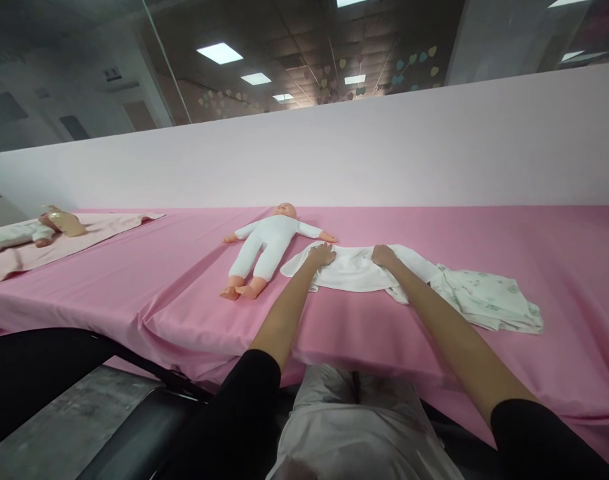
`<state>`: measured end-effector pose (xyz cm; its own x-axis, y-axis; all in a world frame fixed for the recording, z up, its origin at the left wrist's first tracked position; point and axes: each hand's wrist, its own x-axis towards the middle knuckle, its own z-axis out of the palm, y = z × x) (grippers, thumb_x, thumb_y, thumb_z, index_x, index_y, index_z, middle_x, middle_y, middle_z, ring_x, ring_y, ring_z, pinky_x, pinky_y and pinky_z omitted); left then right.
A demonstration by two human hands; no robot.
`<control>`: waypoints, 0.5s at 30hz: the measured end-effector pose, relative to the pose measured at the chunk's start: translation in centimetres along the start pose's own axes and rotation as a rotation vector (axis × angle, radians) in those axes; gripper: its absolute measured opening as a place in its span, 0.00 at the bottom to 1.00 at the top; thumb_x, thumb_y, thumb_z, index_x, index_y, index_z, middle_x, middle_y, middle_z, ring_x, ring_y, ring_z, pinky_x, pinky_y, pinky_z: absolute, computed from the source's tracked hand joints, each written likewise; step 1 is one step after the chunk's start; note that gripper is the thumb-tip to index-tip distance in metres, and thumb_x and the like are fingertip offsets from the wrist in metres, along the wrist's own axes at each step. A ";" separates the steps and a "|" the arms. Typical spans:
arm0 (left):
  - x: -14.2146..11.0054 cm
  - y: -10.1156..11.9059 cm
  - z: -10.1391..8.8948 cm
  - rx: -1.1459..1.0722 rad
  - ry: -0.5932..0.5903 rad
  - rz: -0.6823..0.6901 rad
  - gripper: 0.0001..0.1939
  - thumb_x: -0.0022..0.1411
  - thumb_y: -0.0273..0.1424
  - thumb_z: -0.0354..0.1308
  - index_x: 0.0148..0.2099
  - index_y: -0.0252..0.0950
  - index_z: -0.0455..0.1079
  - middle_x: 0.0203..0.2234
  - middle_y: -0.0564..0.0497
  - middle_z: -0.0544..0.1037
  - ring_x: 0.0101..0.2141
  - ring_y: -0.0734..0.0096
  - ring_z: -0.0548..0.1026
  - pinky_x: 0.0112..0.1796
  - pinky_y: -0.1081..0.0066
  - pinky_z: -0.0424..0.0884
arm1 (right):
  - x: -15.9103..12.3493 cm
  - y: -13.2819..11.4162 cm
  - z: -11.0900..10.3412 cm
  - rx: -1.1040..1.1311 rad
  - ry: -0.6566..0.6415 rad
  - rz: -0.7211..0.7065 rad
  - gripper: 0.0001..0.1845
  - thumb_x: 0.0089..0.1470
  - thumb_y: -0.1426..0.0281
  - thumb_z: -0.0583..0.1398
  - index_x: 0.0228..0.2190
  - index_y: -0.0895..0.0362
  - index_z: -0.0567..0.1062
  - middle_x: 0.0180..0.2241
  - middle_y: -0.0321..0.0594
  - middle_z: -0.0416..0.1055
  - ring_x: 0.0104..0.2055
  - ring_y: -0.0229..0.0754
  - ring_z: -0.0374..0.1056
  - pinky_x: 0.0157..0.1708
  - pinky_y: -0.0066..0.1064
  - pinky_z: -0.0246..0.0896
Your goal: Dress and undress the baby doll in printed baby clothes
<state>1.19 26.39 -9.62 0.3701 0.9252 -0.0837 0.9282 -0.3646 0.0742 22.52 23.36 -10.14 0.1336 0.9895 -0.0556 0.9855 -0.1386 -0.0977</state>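
Observation:
A white cloth garment (353,270) lies spread on the pink-covered table in front of me. My left hand (322,255) is closed on its left part, and my right hand (384,256) grips it farther right, near its upper edge. Just left of the cloth, a baby doll (267,243) in a white body lies on its back with arms spread and head toward the wall. One of the doll's hands is close to my left hand. To the right, a folded pale patterned cloth (487,299) touches the white garment's end.
The pink tablecloth (184,267) hangs over the table's front edge. At far left, another doll (22,235) and a yellowish bottle (67,222) lie on a light pink towel (119,227). A white wall (304,160) with glass above stands behind. Black chairs (134,433) are at lower left.

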 end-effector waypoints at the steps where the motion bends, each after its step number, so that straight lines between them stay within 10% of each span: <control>1: 0.1 0.0 0.0 -0.002 -0.004 -0.011 0.28 0.66 0.38 0.34 0.65 0.35 0.49 0.65 0.41 0.50 0.62 0.59 0.53 0.58 0.55 0.51 | 0.3 0.0 0.0 0.004 0.001 0.000 0.20 0.55 0.76 0.52 0.49 0.68 0.70 0.48 0.62 0.68 0.53 0.52 0.64 0.46 0.37 0.61; 15: -1.5 -1.1 -0.9 0.033 0.090 -0.026 0.24 0.66 0.40 0.36 0.59 0.37 0.59 0.59 0.40 0.61 0.61 0.57 0.56 0.56 0.52 0.53 | -0.7 2.5 -0.8 0.147 0.191 -0.092 0.27 0.60 0.72 0.45 0.60 0.66 0.55 0.61 0.50 0.55 0.62 0.43 0.53 0.57 0.28 0.50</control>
<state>-0.41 25.51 -8.72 0.3419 0.9397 0.0050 0.9389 -0.3419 0.0399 24.95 22.35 -9.56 0.0748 0.9862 0.1477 0.9705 -0.0379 -0.2382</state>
